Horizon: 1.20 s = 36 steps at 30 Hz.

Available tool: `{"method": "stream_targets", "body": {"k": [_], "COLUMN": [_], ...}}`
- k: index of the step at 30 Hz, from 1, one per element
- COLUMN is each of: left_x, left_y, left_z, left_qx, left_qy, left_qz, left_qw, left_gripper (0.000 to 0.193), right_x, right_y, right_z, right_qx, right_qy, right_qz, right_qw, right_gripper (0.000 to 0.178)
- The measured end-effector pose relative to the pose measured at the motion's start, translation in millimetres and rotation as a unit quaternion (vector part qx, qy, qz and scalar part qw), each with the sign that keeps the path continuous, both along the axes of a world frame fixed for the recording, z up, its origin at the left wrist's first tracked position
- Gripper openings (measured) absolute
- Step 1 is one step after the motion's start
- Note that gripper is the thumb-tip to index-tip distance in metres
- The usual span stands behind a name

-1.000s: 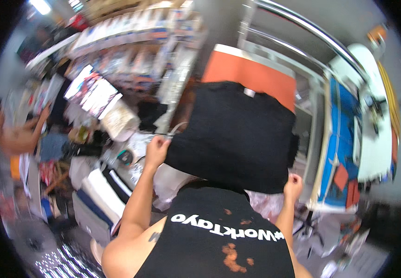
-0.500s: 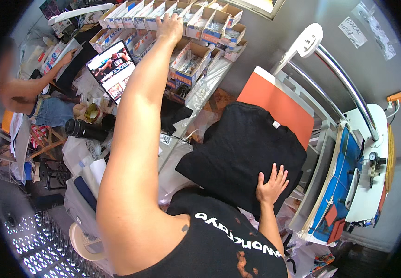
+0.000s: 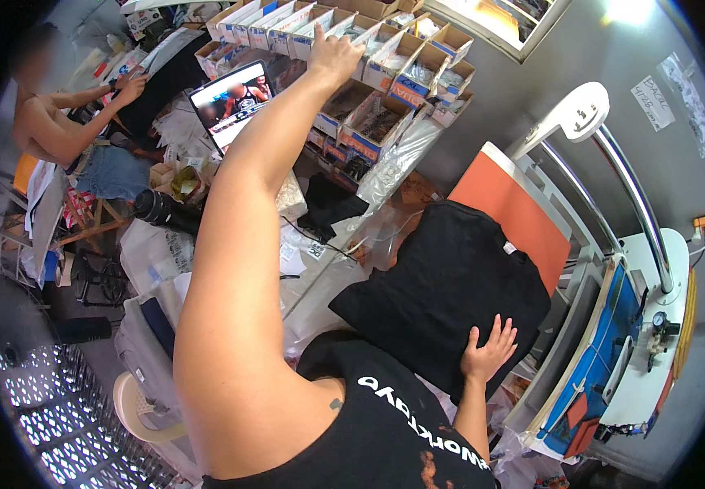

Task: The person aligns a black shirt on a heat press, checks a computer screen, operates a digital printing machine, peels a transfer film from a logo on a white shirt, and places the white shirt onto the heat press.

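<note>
Shirt (image 3: 442, 285), black, lies over the orange board (image 3: 523, 208), collar toward the board's far side; right hand (image 3: 489, 352) rests on it, fingers spread flat, grasping nothing; left hand (image 3: 336, 59) reaches over the small cardboard boxes (image 3: 360, 145), one finger extended, the others bent, and I cannot tell whether they hold anything; laying out seems mostly done, some creases remain, and nothing from the boxes shows on the cloth.
</note>
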<state>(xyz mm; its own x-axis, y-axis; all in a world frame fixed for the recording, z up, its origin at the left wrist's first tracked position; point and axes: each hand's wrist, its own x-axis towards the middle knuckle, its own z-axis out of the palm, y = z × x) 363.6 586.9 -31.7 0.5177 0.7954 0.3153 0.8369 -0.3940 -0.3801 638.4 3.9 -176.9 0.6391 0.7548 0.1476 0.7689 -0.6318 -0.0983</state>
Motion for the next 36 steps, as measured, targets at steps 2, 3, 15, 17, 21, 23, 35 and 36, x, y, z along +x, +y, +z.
{"method": "stream_targets", "body": {"k": [2, 3, 15, 17, 21, 23, 35, 36], "left_x": [-9, -11, -9, -26, -6, 17, -45, -47], "left_y": [-14, -22, -50, -48, -87, -160, -345, -351], "left_z": [1, 1, -7, -7, -19, -35, -197, -185], "left_qx": [0.001, 0.001, 0.051, 0.031, 0.143, 0.03, -0.664, -0.681], "left_qy": [0.001, 0.001, -0.125, -0.132, -0.268, -0.416, -0.598, -0.611], "left_qz": [0.003, 0.002, -0.094, -0.09, -0.167, -0.285, 0.077, 0.061], "left_qw": [1.0, 1.0, 0.986, 0.987, 0.938, 0.863, 0.442, 0.4], "left_gripper": [0.035, 0.034, 0.025, 0.024, 0.034, 0.02, 0.02, 0.023], "right_x": [1, 1, -1, 2, 20, 31, 78, 78], "right_y": [1, 1, 5, 10, -12, -41, -175, -179], "right_z": [0, 0, 20, 23, -1, -2, -57, -59], "right_qx": [0.001, 0.0, 0.06, 0.041, 0.115, 0.135, 0.329, 0.394], "right_qy": [-0.001, -0.002, -0.029, -0.04, 0.039, -0.005, 0.392, 0.422], "right_qz": [0.004, 0.004, 0.057, 0.058, 0.044, -0.061, -0.324, -0.278], "right_qw": [1.0, 1.0, 0.996, 0.997, 0.992, 0.989, 0.796, 0.768], "right_gripper": [0.064, 0.064, 0.061, 0.063, 0.057, 0.05, 0.026, 0.023]}}
